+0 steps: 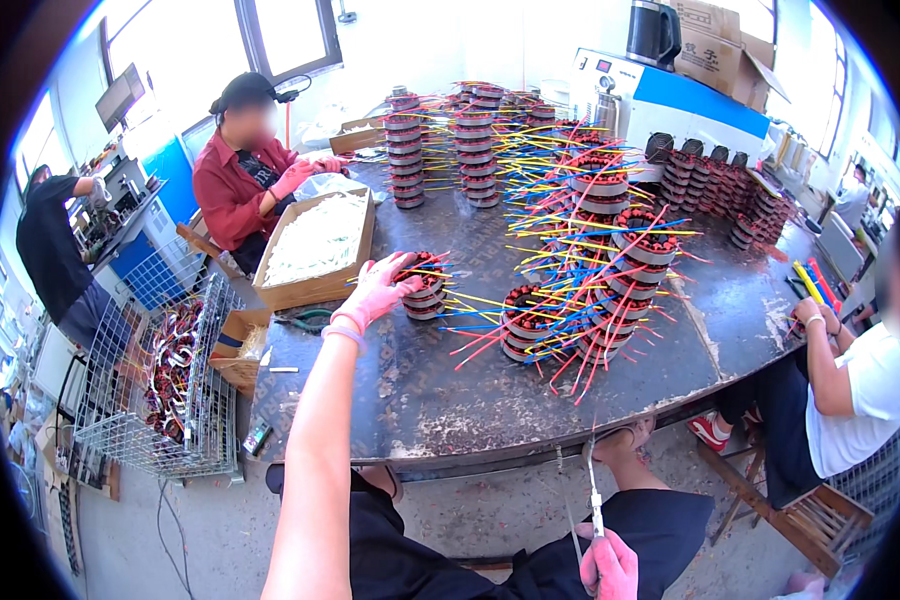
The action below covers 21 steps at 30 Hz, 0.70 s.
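Observation:
My left hand [372,294], in a pink glove, reaches over the table with its fingers on the top of a short stack of wound motor stators [426,304]. Red, blue and yellow wire leads stick out of that stack. Low over my lap, my gloved right hand [610,566] is closed around a slim metal tool [596,500] with two long thin arms; its exact kind is unclear. Right of my left hand stand taller stator stacks [640,255], their long coloured leads crossing. A lower stack [523,325] sits in front of them.
A cardboard box of white pieces [365,222] and pliers [305,318] lie at the left of the table [450,400]. A wire basket [220,400] stands beside it. Co-workers sit left [232,195] and right [860,400]. More stator stacks [405,150] stand behind.

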Tool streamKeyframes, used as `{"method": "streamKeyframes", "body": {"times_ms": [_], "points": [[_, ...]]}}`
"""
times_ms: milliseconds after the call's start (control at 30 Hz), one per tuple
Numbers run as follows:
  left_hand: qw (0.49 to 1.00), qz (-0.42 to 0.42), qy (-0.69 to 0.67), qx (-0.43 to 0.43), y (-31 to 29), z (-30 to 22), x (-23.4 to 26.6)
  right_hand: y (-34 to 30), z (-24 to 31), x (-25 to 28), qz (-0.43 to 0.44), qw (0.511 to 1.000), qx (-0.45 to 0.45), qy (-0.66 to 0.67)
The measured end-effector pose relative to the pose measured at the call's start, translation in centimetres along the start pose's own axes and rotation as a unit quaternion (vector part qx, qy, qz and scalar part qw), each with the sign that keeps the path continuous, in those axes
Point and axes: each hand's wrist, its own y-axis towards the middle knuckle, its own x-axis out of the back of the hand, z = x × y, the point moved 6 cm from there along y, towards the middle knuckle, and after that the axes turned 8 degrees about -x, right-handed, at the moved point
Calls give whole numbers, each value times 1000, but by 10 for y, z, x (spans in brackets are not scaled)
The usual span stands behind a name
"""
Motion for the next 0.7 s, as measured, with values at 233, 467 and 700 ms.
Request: {"method": "streamKeyframes", "body": {"times_ms": [233,467,700], "points": [[999,9,30,11,5,7,-7,1,0,1,8,1000,18,-3],[999,-10,41,13,4,1,-4,-3,7,0,0,1000,17,-12],[998,-40,55,-3,6,-17,5,-1,8,0,7,1000,24,-9]]}}
